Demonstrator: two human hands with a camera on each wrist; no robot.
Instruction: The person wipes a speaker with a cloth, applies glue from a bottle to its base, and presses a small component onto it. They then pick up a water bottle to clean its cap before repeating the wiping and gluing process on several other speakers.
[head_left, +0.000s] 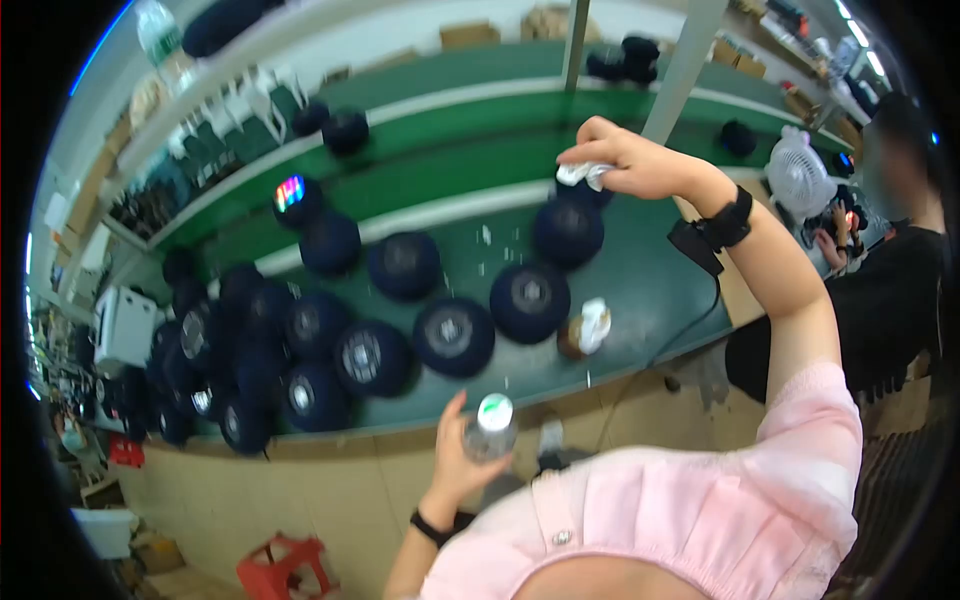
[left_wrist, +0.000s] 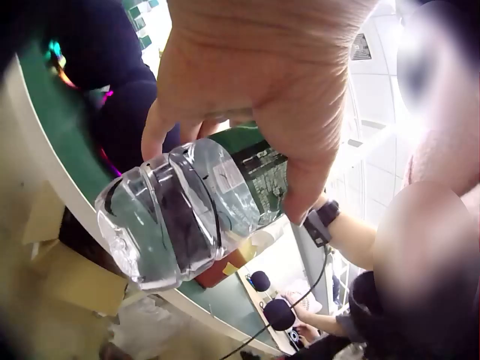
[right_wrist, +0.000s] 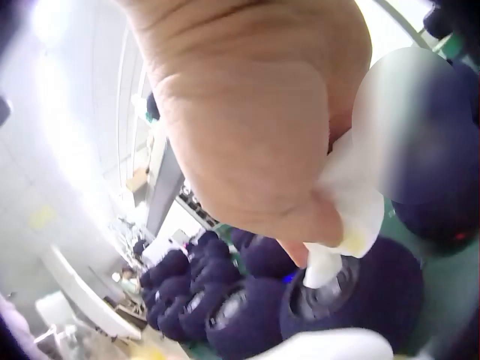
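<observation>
My left hand (head_left: 455, 465) grips a clear plastic bottle (left_wrist: 169, 214) with a green label, held in front of the bench's near edge. In the head view its light cap (head_left: 495, 411) faces up. The right hand (head_left: 635, 165) pinches a crumpled white tissue (head_left: 583, 176) over the far end of a row of dark blue round speakers. One dark blue speaker (head_left: 568, 232) sits just in front of that hand. In the right wrist view, the tissue (right_wrist: 356, 202) hangs from the fingertips and overlaps the round top of a speaker (right_wrist: 375, 300).
Several more dark blue speakers (head_left: 370, 358) crowd the left of the green bench (head_left: 640, 270). A brown container (head_left: 571, 340) with white tissue stands near the front edge. A white fan (head_left: 800, 172) and another person (head_left: 850, 290) are at right; a red stool (head_left: 285, 568) is below.
</observation>
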